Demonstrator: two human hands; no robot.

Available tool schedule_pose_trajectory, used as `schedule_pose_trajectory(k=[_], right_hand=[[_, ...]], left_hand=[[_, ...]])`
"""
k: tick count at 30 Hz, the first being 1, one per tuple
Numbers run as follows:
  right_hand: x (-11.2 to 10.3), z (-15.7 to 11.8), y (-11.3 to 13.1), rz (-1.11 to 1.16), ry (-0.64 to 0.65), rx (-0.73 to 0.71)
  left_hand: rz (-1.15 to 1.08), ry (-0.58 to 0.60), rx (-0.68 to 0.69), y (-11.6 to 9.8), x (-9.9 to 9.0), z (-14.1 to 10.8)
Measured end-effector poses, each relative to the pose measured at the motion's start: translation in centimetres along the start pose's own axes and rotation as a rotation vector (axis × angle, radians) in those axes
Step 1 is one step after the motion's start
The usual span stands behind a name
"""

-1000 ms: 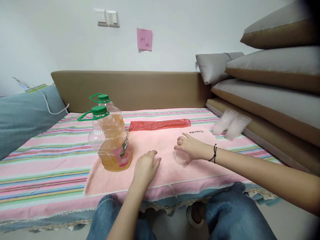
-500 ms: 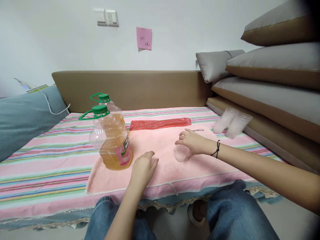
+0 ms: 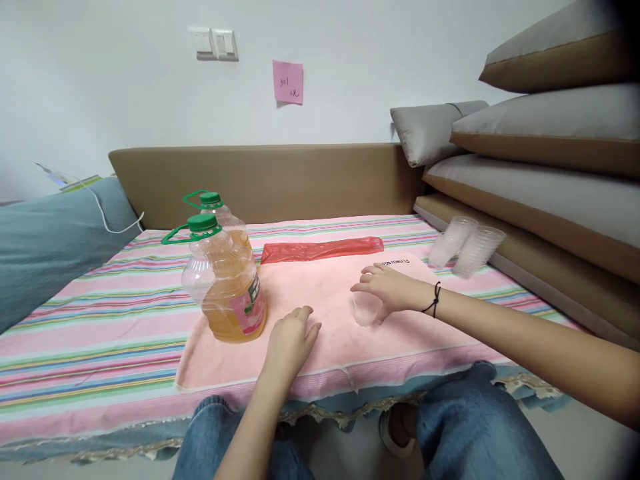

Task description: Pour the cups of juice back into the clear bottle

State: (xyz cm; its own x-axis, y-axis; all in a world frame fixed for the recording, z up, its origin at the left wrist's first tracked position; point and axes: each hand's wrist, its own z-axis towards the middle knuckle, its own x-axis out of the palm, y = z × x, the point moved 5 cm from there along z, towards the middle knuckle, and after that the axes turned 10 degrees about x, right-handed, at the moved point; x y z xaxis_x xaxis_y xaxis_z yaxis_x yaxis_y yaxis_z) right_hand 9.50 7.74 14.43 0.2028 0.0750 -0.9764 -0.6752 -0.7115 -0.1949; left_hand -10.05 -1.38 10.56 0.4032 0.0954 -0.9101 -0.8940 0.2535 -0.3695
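Observation:
A clear plastic cup sits on the pink towel, right of the middle. My right hand is around the cup's right side, thumb low and fingers spread over its top; the palm side is hidden. My left hand rests low over the towel with its fingers apart, holding nothing. To its left stands a large bottle of amber liquid with a green cap and pink label. A second such bottle is behind it.
A folded red plastic bag lies behind the towel. Stacks of clear cups lean at the right, beside piled cushions. A blue cushion is at the far left, before a brown backrest.
The view has shifted slightly. My right hand has stayed by the cup, its fingers a little differently spread, and my left hand remains much as it was.

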Motion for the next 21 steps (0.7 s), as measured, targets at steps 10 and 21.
schedule_pose_trajectory(k=[10, 21], right_hand=[[-10.4, 0.1, -0.5, 0.461, -0.326, 0.078], [-19.9, 8.2, 11.0, 0.693, -0.579, -0.199]], left_hand=[[-0.091, -0.384, 0.181, 0.3, -2.2, -1.5], [0.151, -1.205, -0.194, 5.3, -8.8, -6.9]])
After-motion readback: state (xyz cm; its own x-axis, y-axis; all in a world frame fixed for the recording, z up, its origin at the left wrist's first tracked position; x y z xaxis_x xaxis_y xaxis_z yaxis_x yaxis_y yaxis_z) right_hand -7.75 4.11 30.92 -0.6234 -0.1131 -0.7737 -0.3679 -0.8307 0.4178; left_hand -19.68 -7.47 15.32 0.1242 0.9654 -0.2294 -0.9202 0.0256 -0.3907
